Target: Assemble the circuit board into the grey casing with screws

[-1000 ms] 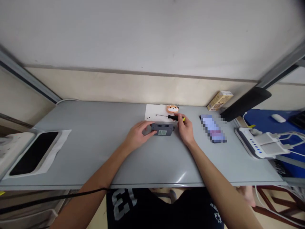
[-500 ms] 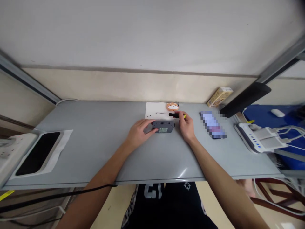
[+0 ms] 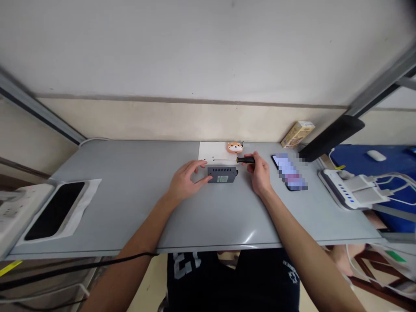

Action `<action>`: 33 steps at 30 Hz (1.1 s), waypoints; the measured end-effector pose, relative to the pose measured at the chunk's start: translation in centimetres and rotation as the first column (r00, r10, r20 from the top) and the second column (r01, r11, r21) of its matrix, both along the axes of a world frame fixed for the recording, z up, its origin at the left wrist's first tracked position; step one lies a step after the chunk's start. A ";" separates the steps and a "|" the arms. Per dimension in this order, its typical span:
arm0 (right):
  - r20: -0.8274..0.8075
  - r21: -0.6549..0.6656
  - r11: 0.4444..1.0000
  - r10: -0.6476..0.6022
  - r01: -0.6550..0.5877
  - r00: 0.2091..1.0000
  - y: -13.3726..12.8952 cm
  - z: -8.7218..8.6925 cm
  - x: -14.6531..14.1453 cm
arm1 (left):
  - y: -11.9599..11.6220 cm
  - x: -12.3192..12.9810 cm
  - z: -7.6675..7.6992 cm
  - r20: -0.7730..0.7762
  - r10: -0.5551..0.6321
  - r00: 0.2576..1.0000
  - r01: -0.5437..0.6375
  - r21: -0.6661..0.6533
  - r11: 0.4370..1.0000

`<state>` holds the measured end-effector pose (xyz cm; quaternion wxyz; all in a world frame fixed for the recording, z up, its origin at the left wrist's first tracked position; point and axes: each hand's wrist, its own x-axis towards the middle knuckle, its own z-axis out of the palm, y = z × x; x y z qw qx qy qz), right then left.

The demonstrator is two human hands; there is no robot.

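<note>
A small dark grey box (image 3: 222, 174) with slots and a greenish label stands on the grey table (image 3: 130, 195). My left hand (image 3: 186, 182) is at its left side, thumb near the box's edge and fingers spread apart above it. In my right hand (image 3: 259, 173) is a screwdriver (image 3: 246, 160) with a black handle, its thin shaft pointing left over a white sheet (image 3: 211, 149). A few tiny dark pieces lie on that sheet, and an orange animal-face case (image 3: 234, 147) sits at its right end.
Right of my hand lies a phone (image 3: 290, 172); beyond are a carton (image 3: 297, 134), a black cylinder (image 3: 331, 138) and a power strip (image 3: 346, 193) with plugs. At the left are another phone (image 3: 55, 210) and a white socket block (image 3: 19, 206). A wall (image 3: 195, 121) runs behind.
My left hand has loosened from the box, its fingers spreading. My right hand has shifted slightly right with the screwdriver, whose handle sits farther from the sheet.
</note>
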<state>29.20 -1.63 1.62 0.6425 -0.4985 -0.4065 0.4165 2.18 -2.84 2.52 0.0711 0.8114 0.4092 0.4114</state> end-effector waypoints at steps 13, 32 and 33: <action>-0.018 -0.053 0.996 0.074 -0.075 0.997 -0.1 0.1 -0.2 | -0.1 1.0 -0.3 0.061 -0.104 0.993 0.097 0.108 0.989; 0.428 0.052 0.998 0.020 -0.047 0.904 0.2 -0.3 -0.1 | 0.0 1.1 0.0 0.017 -0.184 0.983 0.183 0.019 0.983; 0.431 0.050 0.998 0.022 -0.048 0.902 0.2 -0.3 -0.1 | 0.0 1.1 0.1 0.012 -0.182 0.983 0.182 0.028 0.983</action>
